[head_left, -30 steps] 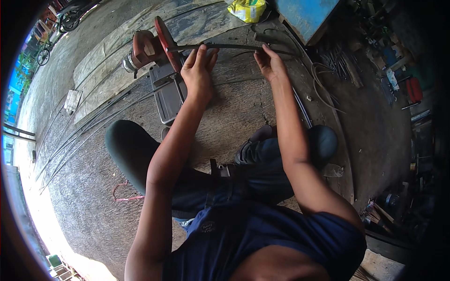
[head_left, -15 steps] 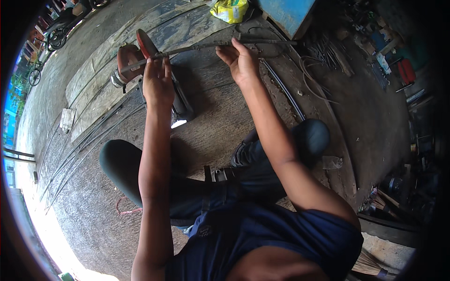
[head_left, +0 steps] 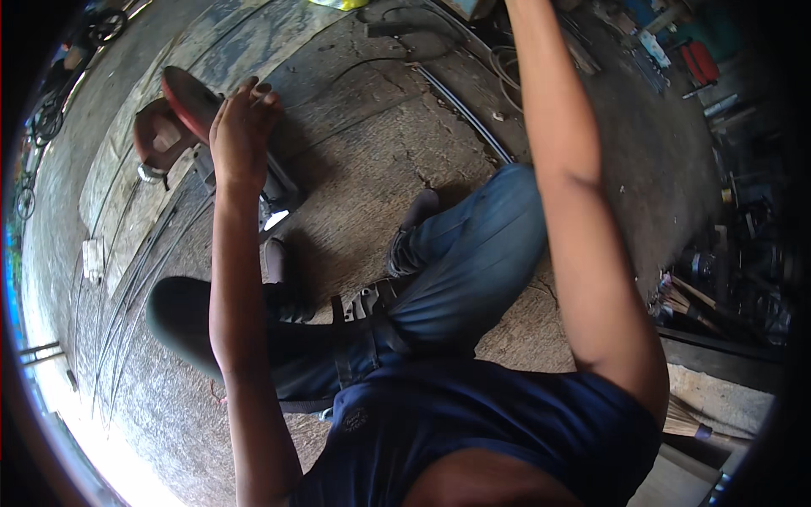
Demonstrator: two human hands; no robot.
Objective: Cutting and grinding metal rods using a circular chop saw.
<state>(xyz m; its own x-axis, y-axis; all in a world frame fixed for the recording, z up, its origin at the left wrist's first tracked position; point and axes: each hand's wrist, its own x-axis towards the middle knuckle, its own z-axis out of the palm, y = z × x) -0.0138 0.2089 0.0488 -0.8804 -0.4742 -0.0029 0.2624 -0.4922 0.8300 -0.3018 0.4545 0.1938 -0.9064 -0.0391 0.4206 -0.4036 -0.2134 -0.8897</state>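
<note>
My left hand (head_left: 241,135) is raised at the upper left, beside the red round guard of what looks like a cut-off saw (head_left: 187,100). Its fingers are loosely bent and slightly apart, with nothing visible in them. Whether it touches the saw I cannot tell. The saw stands on the floor, its red housing and grey metal base partly behind my hand and wrist. My right arm (head_left: 568,169) stretches up past the top edge, so the right hand and anything in it are out of view.
Long thin rods (head_left: 139,296) lie on the concrete floor at left, near a small white box (head_left: 93,260). A pale sheet (head_left: 287,42) spreads behind the saw. Shiny metal bars (head_left: 465,114) and coiled hose (head_left: 505,72) lie right of centre. Clutter and a red case (head_left: 699,63) line the right side.
The long flat strip that both hands held is gone from sight. My left hand has come off it and shifted left and slightly down in view. My right hand has moved up out of view.
</note>
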